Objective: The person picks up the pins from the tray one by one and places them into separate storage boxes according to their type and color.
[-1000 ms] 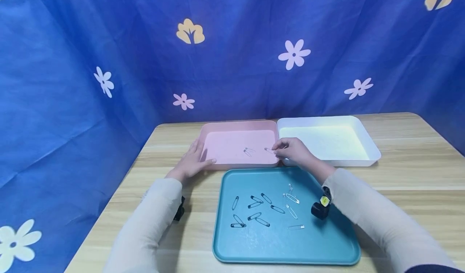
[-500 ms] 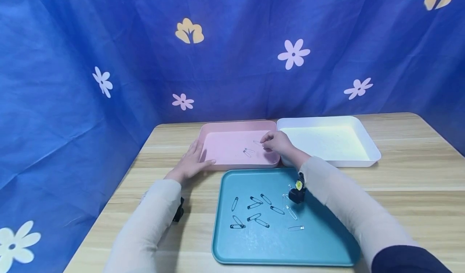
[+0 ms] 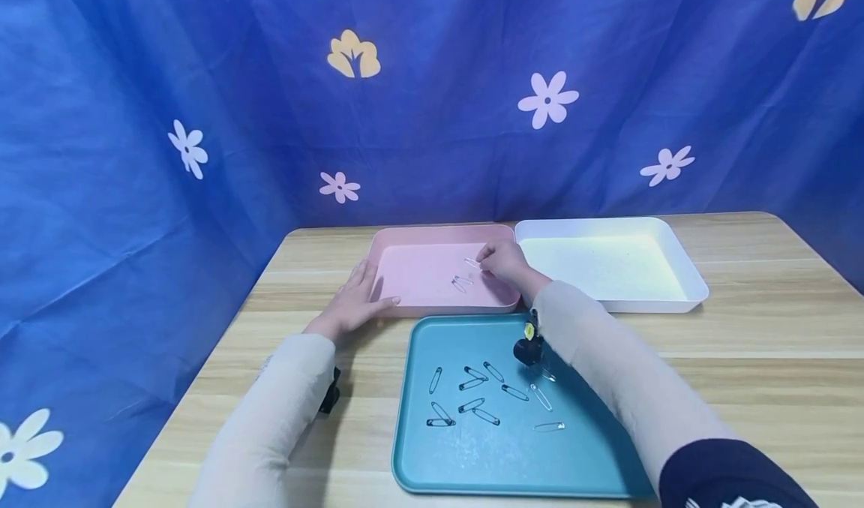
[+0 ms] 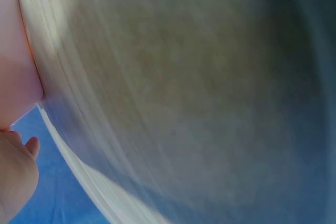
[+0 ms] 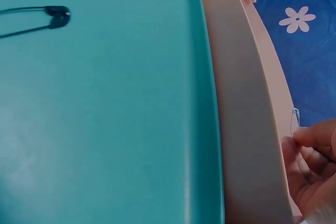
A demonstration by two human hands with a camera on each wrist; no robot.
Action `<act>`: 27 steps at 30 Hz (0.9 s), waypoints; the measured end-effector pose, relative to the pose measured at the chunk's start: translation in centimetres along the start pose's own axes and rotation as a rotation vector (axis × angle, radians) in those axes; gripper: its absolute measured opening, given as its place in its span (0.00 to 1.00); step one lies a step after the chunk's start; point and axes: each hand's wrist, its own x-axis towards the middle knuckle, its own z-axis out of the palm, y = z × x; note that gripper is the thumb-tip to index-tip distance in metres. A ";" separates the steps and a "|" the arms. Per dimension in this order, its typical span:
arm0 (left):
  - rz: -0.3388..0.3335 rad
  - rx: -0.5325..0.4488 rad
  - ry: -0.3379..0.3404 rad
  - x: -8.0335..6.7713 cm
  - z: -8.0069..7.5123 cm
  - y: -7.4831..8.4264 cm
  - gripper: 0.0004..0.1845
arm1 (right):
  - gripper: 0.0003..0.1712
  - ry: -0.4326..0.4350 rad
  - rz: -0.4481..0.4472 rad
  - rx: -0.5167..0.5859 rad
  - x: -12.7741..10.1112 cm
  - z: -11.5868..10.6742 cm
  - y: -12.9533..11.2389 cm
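Observation:
In the head view my right hand (image 3: 502,262) is over the right part of the pink tray (image 3: 415,272). Its thumb and fingers pinch a silver safety pin (image 5: 295,119), whose free end shows in the right wrist view. Lower in the same tray lie other silver safety pins (image 3: 462,284). My left hand (image 3: 352,302) rests against the pink tray's left end, fingers straight and thumb along the front rim. Nearer to me, several black safety pins (image 3: 514,392) lie on the teal tray (image 3: 486,467), with silver safety pins (image 3: 541,397) to their right.
A white tray (image 3: 601,268) stands to the right of the pink one, their ends side by side. The teal tray lies just in front of the pink one on the wooden table (image 3: 763,328). A blue flowered cloth (image 3: 432,118) hangs behind the table.
My right hand has moved left and a little farther back over the pink tray, carrying the safety pin. Its forearm now hides some silver pins on the teal tray. The left hand has stayed put.

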 end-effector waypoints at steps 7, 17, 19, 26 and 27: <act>0.010 -0.027 0.011 -0.3 -0.2 0.2 0.51 | 0.07 -0.025 0.016 -0.007 0.6 0.9 0.0; 0.001 -0.023 0.003 -0.1 -0.1 0.0 0.52 | 0.05 -0.014 0.049 -0.128 0.9 1.6 0.1; -0.007 -0.010 -0.006 0.0 0.0 0.0 0.52 | 0.05 -0.019 0.063 -0.150 1.0 1.7 0.2; 0.000 -0.014 -0.009 0.0 0.0 -0.2 0.51 | 0.07 -0.003 0.078 -0.179 1.2 1.7 0.2; 0.006 -0.013 -0.007 0.0 0.0 -0.2 0.51 | 0.06 -0.003 0.075 -0.183 1.2 1.6 0.1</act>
